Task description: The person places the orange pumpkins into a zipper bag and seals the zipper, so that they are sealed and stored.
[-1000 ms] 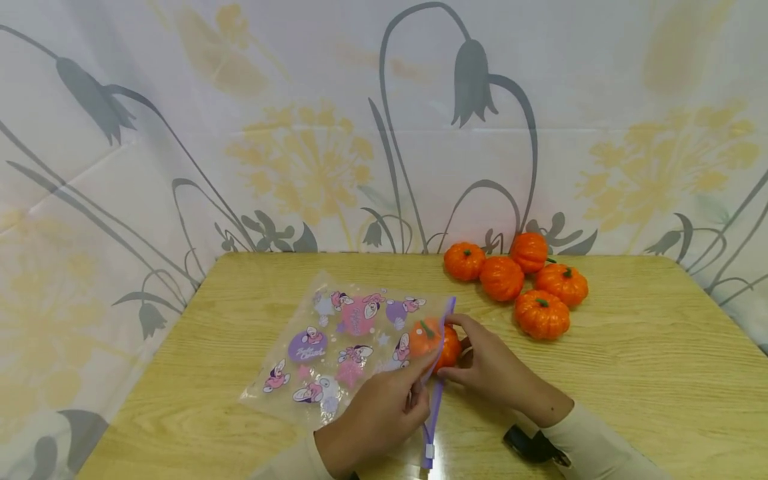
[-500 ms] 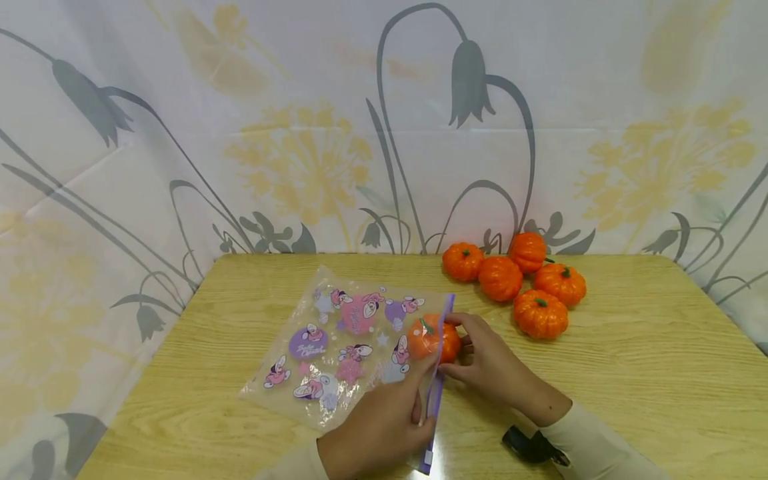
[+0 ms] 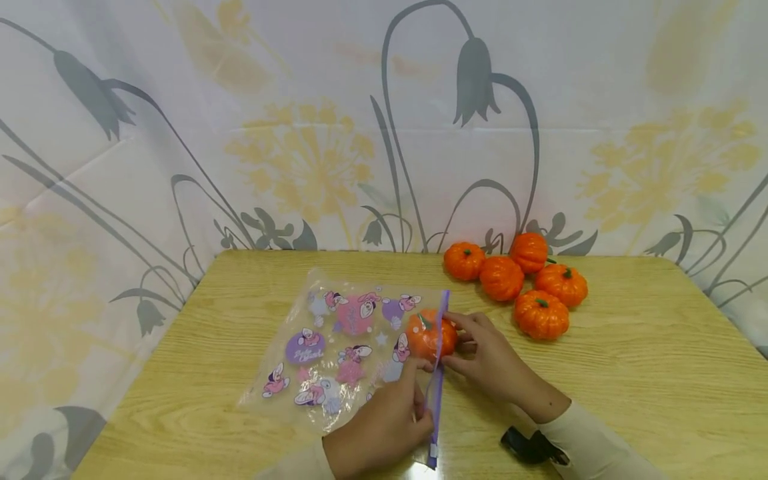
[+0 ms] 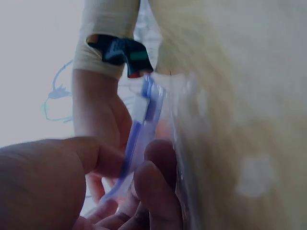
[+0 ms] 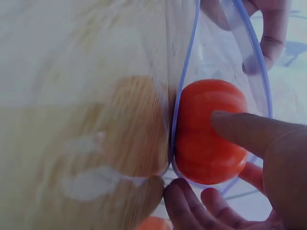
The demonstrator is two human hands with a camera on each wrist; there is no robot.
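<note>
The clear bag (image 3: pixel 372 363) has pink and purple prints (image 3: pixel 354 317); the pumpkin (image 5: pixel 204 151) at its mouth, orange. Grey and yellow flowers (image 3: pixel 303 157) pattern the backdrop (image 3: pixel 564 180) behind the table's (image 3: pixel 648 373) far edge

Head view, print on the clear bag (image 3: pixel 372 360) that I hold. Purple oval (image 3: pixel 294 343), left part of bag: white script (image 3: pixel 309 353), slanted, two lines. Upper word I read as "Baby", with some doubt; lower word too small and soft for me to make out. Pink circle (image 3: pixel 345 313), farther off and right of the oval: more slanted lettering (image 3: pixel 354 319), which I cannot read.
</note>
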